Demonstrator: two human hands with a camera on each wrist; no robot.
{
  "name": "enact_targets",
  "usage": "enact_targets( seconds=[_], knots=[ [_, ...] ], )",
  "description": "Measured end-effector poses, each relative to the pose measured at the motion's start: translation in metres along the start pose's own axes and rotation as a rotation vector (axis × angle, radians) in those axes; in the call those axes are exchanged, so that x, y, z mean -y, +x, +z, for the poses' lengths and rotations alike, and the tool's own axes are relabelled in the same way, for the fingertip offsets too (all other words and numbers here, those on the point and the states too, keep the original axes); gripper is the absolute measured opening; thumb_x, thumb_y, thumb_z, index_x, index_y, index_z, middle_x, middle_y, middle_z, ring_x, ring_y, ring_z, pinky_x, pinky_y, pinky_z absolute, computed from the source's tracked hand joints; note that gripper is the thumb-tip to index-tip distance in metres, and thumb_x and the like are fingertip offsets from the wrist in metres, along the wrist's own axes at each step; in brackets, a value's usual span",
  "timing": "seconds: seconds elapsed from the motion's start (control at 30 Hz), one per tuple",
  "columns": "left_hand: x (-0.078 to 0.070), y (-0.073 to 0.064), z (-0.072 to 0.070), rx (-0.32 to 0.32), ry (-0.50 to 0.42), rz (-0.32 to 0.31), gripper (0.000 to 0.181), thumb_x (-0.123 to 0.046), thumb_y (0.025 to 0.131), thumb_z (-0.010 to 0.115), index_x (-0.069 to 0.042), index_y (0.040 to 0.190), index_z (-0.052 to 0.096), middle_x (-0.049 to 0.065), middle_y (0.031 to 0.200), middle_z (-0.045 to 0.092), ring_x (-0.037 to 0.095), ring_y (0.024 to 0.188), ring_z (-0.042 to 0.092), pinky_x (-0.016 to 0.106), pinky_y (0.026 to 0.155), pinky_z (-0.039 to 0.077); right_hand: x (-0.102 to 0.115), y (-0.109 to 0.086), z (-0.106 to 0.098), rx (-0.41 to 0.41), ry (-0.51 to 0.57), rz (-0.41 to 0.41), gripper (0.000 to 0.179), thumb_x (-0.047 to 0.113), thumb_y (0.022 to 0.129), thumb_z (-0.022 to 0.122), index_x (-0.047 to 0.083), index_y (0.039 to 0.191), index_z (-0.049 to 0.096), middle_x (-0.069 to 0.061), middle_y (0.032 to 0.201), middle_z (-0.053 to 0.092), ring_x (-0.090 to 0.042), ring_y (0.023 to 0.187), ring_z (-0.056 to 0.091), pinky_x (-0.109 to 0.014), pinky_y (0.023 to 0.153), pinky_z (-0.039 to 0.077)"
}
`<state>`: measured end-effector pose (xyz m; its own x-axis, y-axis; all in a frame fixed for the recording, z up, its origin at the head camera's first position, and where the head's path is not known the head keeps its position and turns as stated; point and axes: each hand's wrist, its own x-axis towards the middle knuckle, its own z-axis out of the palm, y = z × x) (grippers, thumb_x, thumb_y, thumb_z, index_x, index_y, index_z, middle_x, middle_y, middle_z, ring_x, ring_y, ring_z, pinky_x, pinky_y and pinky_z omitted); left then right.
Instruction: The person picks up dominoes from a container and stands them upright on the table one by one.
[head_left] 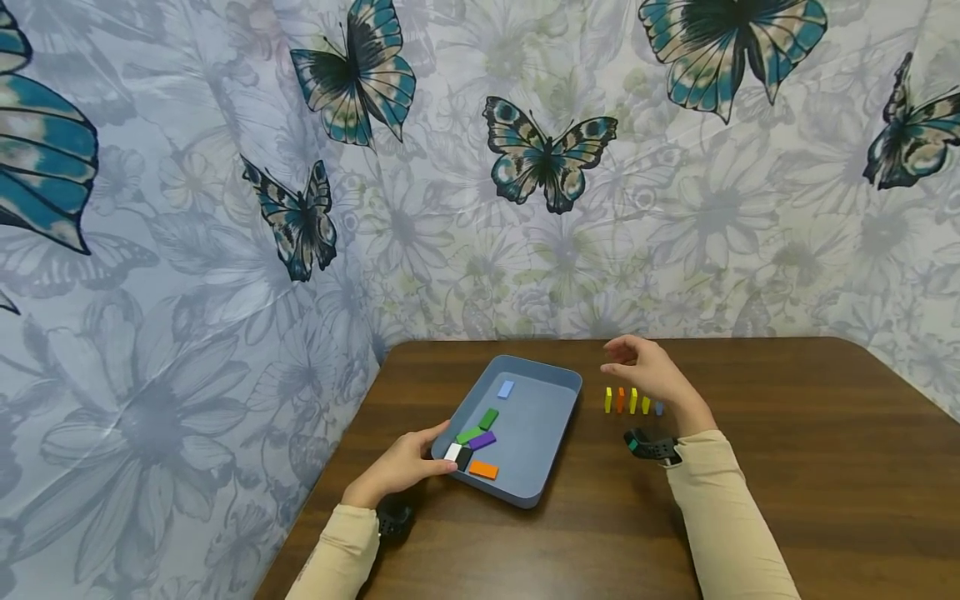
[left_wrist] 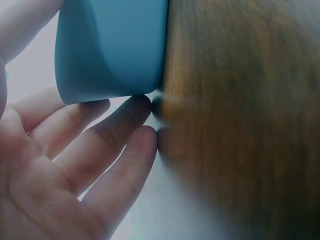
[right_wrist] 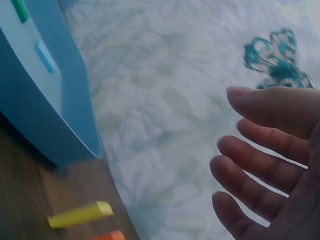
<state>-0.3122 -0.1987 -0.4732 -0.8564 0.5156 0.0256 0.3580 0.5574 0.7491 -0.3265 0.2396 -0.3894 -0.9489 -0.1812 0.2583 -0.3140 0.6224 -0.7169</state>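
Note:
A blue-grey tray [head_left: 536, 433] lies on the table, and my left hand [head_left: 405, 461] holds its near left corner between thumb and fingers. In the left wrist view, the fingertips [left_wrist: 142, 102] touch the tray's outer wall [left_wrist: 112, 50]. Inside lie several small coloured blocks, among them a light blue block [head_left: 506, 389], a purple block [head_left: 482, 440] and an orange block [head_left: 483, 470]. My right hand [head_left: 647, 367] hovers above a row of upright blocks, its fingers loosely bent around nothing. A yellow block [head_left: 608, 400] stands at the row's left end, a blue block [head_left: 660, 408] at its right.
The brown wooden table [head_left: 810, 467] stretches right of the row. Behind it hangs a floral cloth [head_left: 450, 275] with printed butterflies. A dark band with a small device [head_left: 652, 446] sits on the right wrist.

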Motion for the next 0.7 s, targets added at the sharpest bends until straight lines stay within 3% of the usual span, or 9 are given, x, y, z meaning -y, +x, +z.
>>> enact_targets(
  seconds=[0.17,0.4,0.57,0.7],
  knots=[
    [0.0,0.001,0.0,0.002,0.001,0.003,0.083,-0.037,0.09,0.075,-0.004,0.155,0.035,0.018,0.157,0.041,0.034,0.144,0.038,0.055,0.112,0.038,0.01,0.016,0.018,0.098,0.038,-0.022,0.042,0.018,0.098,0.065,0.0,0.134,0.056,-0.023,0.13,0.06,-0.036,0.114,0.059,-0.049,0.094,0.052],
    [0.002,-0.001,-0.002,0.009,0.008,-0.013,0.083,-0.039,0.09,0.074,-0.005,0.156,0.035,0.018,0.156,0.041,0.032,0.141,0.043,0.052,0.109,0.042,0.025,0.054,0.05,0.288,0.131,-0.071,0.044,0.009,0.097,0.065,-0.006,0.137,0.053,-0.03,0.131,0.057,-0.036,0.114,0.059,-0.044,0.095,0.054],
    [0.003,-0.002,-0.002,0.013,0.008,-0.008,0.084,-0.039,0.09,0.074,-0.005,0.156,0.035,0.017,0.154,0.045,0.024,0.131,0.05,0.044,0.103,0.046,0.032,0.081,0.071,0.42,0.119,-0.081,0.051,0.007,0.094,0.067,-0.005,0.141,0.051,-0.031,0.141,0.051,-0.045,0.13,0.05,-0.049,0.104,0.049],
    [0.003,-0.003,-0.003,0.015,0.024,0.0,0.084,-0.041,0.09,0.074,-0.006,0.156,0.035,0.017,0.153,0.046,0.018,0.117,0.053,0.032,0.093,0.047,0.035,0.096,0.088,0.49,0.13,-0.046,0.054,0.002,0.092,0.068,-0.005,0.142,0.049,-0.032,0.144,0.047,-0.048,0.133,0.046,-0.048,0.103,0.05]
  ],
)
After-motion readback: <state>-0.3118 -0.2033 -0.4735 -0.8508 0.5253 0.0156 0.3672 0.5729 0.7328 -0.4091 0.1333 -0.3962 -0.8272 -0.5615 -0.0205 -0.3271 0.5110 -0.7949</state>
